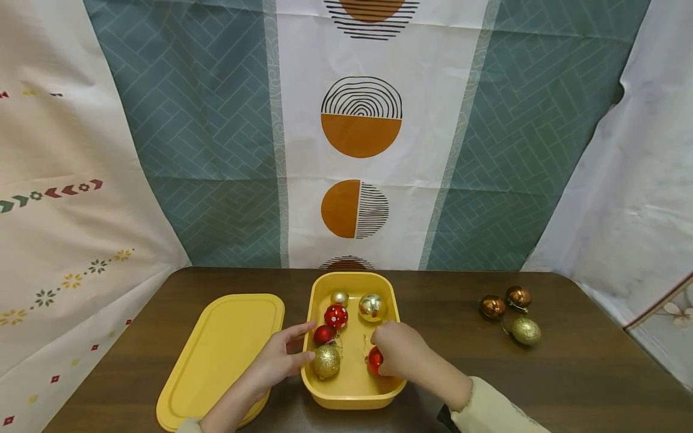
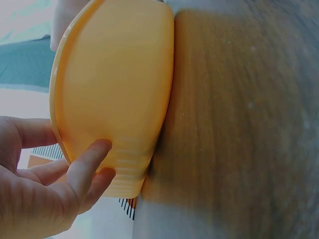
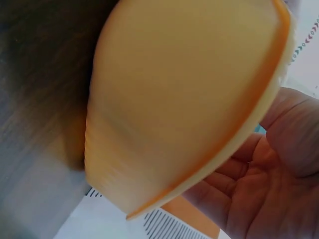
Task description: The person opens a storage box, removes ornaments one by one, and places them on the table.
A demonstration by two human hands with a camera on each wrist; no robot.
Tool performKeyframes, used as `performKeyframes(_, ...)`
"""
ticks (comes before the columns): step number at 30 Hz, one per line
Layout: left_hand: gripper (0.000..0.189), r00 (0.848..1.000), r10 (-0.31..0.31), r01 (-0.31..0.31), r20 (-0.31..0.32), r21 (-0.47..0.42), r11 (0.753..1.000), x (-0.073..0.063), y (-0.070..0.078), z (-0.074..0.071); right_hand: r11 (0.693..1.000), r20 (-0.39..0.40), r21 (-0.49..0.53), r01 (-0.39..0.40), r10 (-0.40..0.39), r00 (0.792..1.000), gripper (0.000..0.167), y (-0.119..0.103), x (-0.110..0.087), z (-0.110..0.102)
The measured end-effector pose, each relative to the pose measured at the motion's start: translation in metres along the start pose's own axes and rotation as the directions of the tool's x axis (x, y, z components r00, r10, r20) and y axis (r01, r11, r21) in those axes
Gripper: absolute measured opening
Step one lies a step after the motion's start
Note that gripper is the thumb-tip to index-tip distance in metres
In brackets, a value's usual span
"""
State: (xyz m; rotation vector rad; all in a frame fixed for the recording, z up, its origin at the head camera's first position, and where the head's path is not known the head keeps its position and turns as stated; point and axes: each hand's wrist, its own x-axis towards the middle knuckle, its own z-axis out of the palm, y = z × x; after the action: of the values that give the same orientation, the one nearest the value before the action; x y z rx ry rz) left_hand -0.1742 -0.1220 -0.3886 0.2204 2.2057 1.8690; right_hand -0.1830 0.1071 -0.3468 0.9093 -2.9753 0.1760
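A yellow plastic box (image 1: 352,397) stands on the table with several Christmas baubles inside. My left hand (image 1: 281,355) holds the box's left side; in the left wrist view some fingers (image 2: 92,167) lie on the outer wall while another digit reaches the rim. Inside the box, at the right, my right hand (image 1: 400,352) grips a shiny red bauble (image 1: 375,359), partly hidden by the fingers. Along the left side lie a gold glitter bauble (image 1: 327,362), a dark red bauble (image 1: 324,335), a red dotted bauble (image 1: 336,316) and a small gold bauble (image 1: 340,299). A shiny gold bauble (image 1: 372,307) lies at the back right.
A yellow lid (image 1: 222,355) lies flat on the dark wooden table (image 1: 444,300), left of the box. Two brown baubles (image 1: 492,307) and a gold-green glitter bauble (image 1: 526,331) sit on the right. A patterned curtain (image 1: 227,144) hangs behind the table.
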Motion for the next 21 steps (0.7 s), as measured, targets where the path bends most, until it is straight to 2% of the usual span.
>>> performKeyframes(6,0.057,1.000,0.012,-0.012,0.013,-0.013,1.000,-0.001,0.000,0.000,0.999,-0.020,-0.048,0.001,-0.002,1.000,0.028,-0.002,0.000,0.004)
performKeyframes(11,0.056,1.000,0.007,-0.007,0.008,-0.010,1.000,0.000,0.000,0.000,0.999,-0.030,-0.016,0.032,-0.032,0.999,0.027,0.001,0.000,0.004)
performKeyframes(16,0.057,1.000,0.004,-0.004,0.015,-0.015,1.000,0.000,0.000,0.001,0.989,-0.046,0.120,0.081,-0.076,0.996,0.016,0.010,-0.003,0.001)
performKeyframes(21,0.057,1.000,-0.003,0.003,-0.002,0.005,1.000,0.000,0.000,0.001,0.960,-0.092,0.268,0.080,-0.057,0.994,0.029,0.018,-0.011,-0.008)
